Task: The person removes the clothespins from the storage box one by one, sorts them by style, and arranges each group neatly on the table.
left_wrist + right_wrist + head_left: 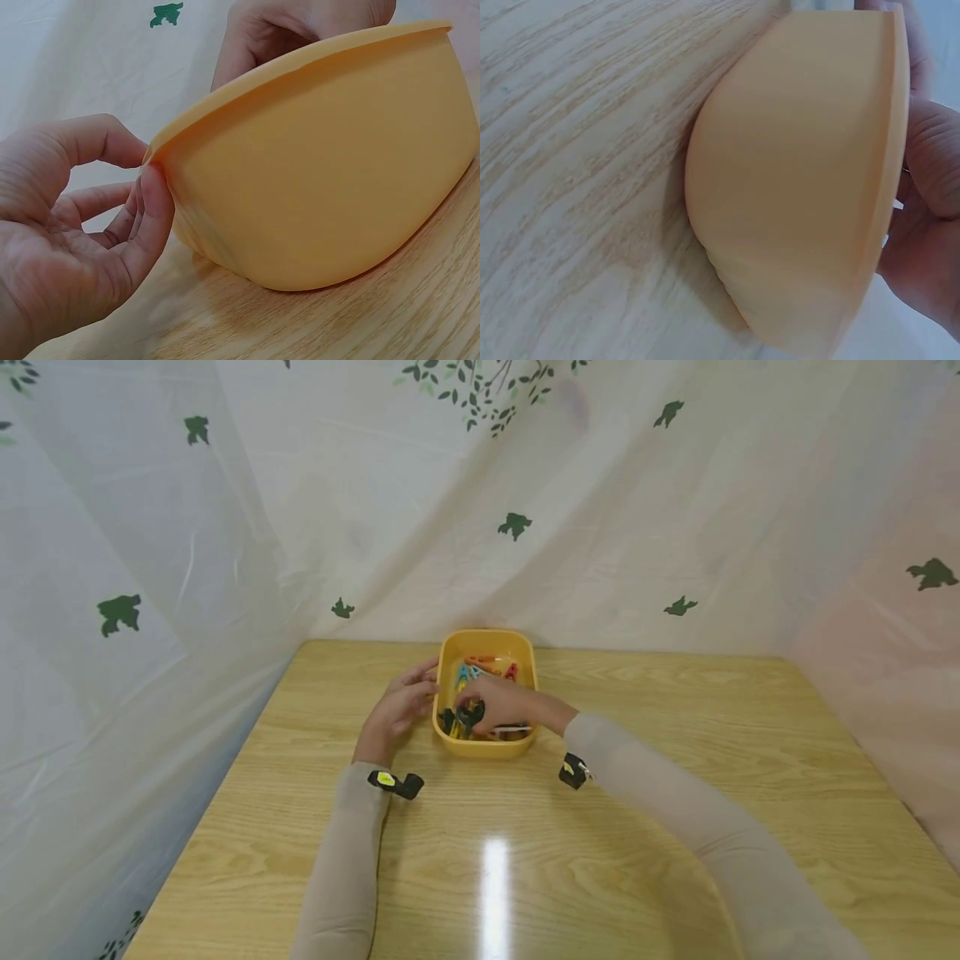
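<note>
A yellow plastic tub (486,749) stands on the table and contains several small colourful clips. My left hand (397,708) is at its left side, where thumb and finger pinch the rim in the left wrist view. From the right, my right hand (504,700) reaches down inside the tub with fingers bent. Between its thumb and fingers sits a small black object (472,716), too small to make out its kind. Around it are a blue clip (462,674), an orange clip (480,659) and a red clip (512,672). The tub's wall hides the right fingertips in both wrist views.
The wooden table (645,735) reaches back to a pale curtain (405,510) printed with green birds and leaves. Close behind the tub, the curtain meets the table's far edge. Another black item (447,720) lies against the tub's left inner wall.
</note>
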`<move>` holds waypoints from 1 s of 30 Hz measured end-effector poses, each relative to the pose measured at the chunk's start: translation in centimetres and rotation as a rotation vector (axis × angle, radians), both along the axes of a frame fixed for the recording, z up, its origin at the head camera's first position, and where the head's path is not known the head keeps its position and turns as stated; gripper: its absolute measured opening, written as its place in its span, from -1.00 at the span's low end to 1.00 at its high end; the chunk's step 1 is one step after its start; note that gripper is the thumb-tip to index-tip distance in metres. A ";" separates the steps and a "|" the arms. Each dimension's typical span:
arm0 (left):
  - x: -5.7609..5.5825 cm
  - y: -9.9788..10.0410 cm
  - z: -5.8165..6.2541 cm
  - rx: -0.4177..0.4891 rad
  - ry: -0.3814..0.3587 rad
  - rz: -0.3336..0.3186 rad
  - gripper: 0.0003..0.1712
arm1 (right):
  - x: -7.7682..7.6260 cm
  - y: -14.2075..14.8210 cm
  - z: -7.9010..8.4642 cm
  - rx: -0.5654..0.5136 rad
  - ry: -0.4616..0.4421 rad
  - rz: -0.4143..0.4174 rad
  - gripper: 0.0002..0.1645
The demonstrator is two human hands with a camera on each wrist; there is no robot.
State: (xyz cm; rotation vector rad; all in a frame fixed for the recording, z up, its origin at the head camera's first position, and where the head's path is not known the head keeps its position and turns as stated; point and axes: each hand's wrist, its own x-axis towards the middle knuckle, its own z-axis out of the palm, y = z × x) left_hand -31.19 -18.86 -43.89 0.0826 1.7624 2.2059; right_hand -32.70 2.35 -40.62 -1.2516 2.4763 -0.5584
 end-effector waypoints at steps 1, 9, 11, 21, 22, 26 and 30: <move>0.0 0.0 0.0 0.003 0.000 -0.001 -0.29 | 0.0 0.1 0.1 -0.005 -0.005 -0.005 -0.44; -0.3 0.1 -0.5 -0.001 0.004 0.010 -0.31 | -0.1 0.6 1.2 -0.018 -0.010 -0.038 -0.36; -0.7 0.0 -1.0 -0.006 0.004 0.028 -0.32 | -0.1 0.8 1.5 -0.030 0.005 -0.031 -0.35; -0.2 0.1 -0.2 0.001 -0.021 0.035 -0.33 | -0.4 3.4 3.6 -0.081 0.046 -0.058 -0.39; -0.1 0.1 0.0 -0.002 -0.018 0.028 -0.33 | -0.5 3.8 3.9 -0.080 0.048 -0.070 -0.39; 0.2 0.1 0.5 -0.021 -0.009 0.008 -0.31 | -1.1 5.6 4.8 -0.067 0.092 -0.136 -0.36; -0.1 0.2 0.1 -0.024 -0.019 0.029 -0.33 | -2.0 7.9 5.5 -0.031 0.150 -0.193 -0.34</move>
